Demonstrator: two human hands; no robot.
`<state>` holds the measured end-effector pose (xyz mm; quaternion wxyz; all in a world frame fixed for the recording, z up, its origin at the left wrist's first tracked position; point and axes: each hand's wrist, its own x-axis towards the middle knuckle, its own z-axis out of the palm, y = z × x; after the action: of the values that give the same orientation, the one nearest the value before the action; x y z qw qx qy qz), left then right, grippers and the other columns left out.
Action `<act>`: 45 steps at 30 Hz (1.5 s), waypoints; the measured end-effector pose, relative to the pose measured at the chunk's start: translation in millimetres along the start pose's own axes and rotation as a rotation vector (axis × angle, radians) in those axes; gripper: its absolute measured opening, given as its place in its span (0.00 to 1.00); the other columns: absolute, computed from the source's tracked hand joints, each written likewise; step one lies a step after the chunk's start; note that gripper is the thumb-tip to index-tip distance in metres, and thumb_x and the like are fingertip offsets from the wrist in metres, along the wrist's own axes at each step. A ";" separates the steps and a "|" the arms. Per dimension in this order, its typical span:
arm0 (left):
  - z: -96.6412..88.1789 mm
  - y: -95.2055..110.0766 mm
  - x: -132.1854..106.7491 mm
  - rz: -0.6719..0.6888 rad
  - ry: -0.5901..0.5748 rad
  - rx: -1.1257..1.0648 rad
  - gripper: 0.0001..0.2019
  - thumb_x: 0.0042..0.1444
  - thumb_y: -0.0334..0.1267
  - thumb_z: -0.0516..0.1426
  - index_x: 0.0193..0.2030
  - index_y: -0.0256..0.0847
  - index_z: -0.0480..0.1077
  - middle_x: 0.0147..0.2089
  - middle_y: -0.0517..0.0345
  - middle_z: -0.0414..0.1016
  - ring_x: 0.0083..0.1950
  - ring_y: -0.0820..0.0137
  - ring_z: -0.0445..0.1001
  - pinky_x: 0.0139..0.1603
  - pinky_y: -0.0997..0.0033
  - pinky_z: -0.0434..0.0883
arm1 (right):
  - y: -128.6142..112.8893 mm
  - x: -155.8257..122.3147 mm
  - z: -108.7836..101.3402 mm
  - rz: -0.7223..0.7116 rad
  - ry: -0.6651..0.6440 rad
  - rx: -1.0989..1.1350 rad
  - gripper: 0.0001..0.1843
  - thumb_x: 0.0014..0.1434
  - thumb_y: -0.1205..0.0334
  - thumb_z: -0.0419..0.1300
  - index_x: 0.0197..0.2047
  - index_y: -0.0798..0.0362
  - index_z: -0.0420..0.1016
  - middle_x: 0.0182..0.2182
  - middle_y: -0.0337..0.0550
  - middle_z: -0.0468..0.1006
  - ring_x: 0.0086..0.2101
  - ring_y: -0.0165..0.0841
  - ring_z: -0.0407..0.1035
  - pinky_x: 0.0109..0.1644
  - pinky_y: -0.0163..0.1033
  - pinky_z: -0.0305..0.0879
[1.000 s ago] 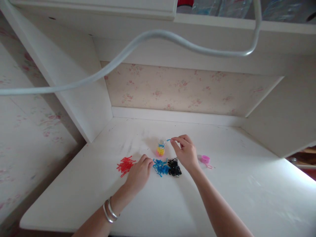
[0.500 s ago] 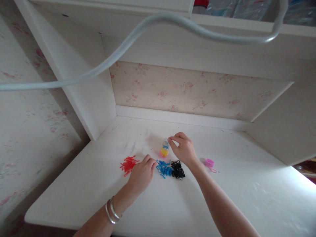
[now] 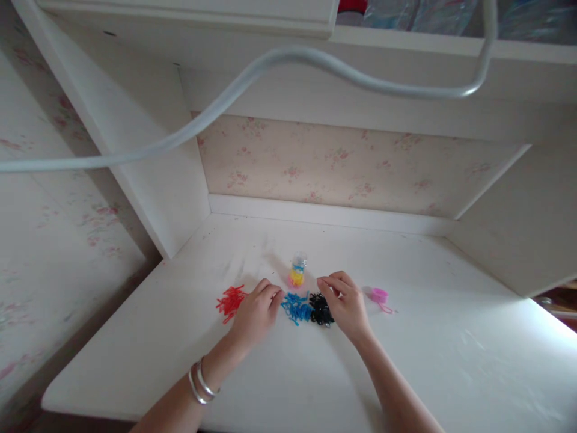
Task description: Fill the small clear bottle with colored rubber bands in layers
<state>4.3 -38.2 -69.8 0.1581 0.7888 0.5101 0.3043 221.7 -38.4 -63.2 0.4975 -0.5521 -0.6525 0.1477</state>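
Observation:
My left hand [image 3: 258, 310], with two silver bangles on its wrist, hovers between a red pile [image 3: 231, 302] and a blue pile [image 3: 297, 308] of small stringy loops that look like rubber bands. Its thumb and fingers are pinched together; anything between them is too small to make out. My right hand [image 3: 346, 302] is above the right side of a black pile [image 3: 321, 310] of similar loops, partly covering it. Its fingertips are also closed together, their contents unclear. Behind the blue pile stands a small clear jar [image 3: 298, 269], with blue, yellow and pink pieces inside.
A pink lid with a loop [image 3: 380, 296] lies right of my right hand. Everything rests on a white desk [image 3: 288, 379] below a shelf unit. A pale cable-like tube [image 3: 293, 55] crosses the upper view. Side panels and a floral wall bound the desk.
My right hand has moved from the jar's mouth, down and to the right, to beside the black pile. My left hand has hardly moved. The camera view has shifted slightly.

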 end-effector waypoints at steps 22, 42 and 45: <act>-22.0 32.9 83.6 0.131 0.164 0.105 0.14 0.64 0.39 0.49 0.33 0.41 0.74 0.33 0.58 0.72 0.34 0.73 0.70 0.38 0.75 0.65 | 9.1 -18.7 -7.2 0.052 -0.073 0.076 0.13 0.62 0.54 0.56 0.34 0.50 0.80 0.30 0.41 0.69 0.28 0.29 0.64 0.31 0.34 0.59; 9.7 -6.1 3.8 -0.024 -0.207 0.157 0.11 0.63 0.38 0.50 0.44 0.43 0.73 0.44 0.56 0.72 0.38 0.70 0.75 0.39 0.72 0.68 | 2.9 2.3 10.6 0.088 -0.292 -0.593 0.14 0.60 0.62 0.53 0.39 0.45 0.80 0.37 0.42 0.75 0.40 0.34 0.68 0.45 0.38 0.57; 10.1 -6.4 3.9 -0.029 -0.236 0.233 0.11 0.63 0.37 0.49 0.44 0.44 0.73 0.44 0.56 0.72 0.37 0.70 0.75 0.37 0.72 0.68 | -0.7 12.0 16.6 0.149 -0.363 -0.679 0.14 0.58 0.62 0.53 0.37 0.46 0.81 0.38 0.45 0.75 0.41 0.36 0.68 0.44 0.39 0.56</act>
<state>7.4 -31.3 -79.8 0.1287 0.8246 0.5312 0.1458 209.0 -22.3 -64.5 0.1509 -0.6962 -0.6997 0.0541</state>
